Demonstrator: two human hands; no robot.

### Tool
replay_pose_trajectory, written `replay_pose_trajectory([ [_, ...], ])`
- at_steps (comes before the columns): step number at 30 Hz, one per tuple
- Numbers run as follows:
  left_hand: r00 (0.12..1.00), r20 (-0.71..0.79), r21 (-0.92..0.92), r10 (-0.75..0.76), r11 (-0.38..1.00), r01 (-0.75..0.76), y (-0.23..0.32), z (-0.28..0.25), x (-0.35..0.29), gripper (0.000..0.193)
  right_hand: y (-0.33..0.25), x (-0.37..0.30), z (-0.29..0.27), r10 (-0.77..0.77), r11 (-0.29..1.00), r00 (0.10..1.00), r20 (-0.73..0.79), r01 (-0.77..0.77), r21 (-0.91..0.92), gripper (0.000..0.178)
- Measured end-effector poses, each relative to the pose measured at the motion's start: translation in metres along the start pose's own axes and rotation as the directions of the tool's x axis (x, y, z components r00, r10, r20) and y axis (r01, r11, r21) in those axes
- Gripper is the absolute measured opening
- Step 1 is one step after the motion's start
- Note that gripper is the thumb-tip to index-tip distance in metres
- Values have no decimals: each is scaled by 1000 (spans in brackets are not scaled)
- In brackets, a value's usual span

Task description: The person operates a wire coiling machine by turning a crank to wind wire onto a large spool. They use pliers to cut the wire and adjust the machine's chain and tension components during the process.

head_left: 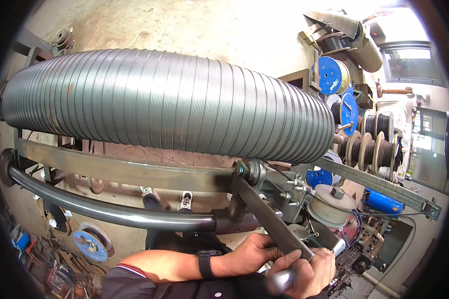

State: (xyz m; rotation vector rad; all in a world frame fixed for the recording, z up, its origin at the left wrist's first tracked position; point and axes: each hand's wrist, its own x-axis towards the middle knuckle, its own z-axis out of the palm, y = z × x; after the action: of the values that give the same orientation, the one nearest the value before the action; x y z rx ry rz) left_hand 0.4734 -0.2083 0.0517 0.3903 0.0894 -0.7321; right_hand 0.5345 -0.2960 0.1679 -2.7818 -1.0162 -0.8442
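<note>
A flat dark steel bar (272,217) slopes down from a bolted pivot beside a ribbed roller (256,172) toward me. A round metal handle (284,280) crosses its near end, with its blurred tip in front. My right hand (312,274) is closed round this handle. Close against the bar's left edge is my left hand (249,256), fingers curled; the bar partly hides them and what they grip. Beyond lies a large drum (179,99) tightly wound with grey metal wire. A smooth dark metal tube (119,212) runs crosswise, nearer to me.
A long steel frame beam (129,167) lies between drum and tube. Wire spools (366,149), a blue-sided reel (329,74) and a blue cylinder (384,202) crowd the right. Another blue reel (90,245) and assorted tools occupy the floor at lower left.
</note>
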Motion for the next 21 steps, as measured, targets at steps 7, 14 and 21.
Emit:
replay_pose_trajectory([
  [7, 999, 34, 65, -18, 998, 15, 8, -5, -4, 21, -13, 12, 8, 107, 990, 994, -26, -109, -89, 19],
  [14, 997, 48, 88, -55, 995, 51, 9, -6, -7, 25, -12, 5, 11, 104, 993, 991, -82, -107, -43, 19],
  [21, 991, 61, 26, -119, 993, 117, 13, -6, -9, 28, -18, 10, 6, 167, 985, 986, -19, -167, -49, 19],
])
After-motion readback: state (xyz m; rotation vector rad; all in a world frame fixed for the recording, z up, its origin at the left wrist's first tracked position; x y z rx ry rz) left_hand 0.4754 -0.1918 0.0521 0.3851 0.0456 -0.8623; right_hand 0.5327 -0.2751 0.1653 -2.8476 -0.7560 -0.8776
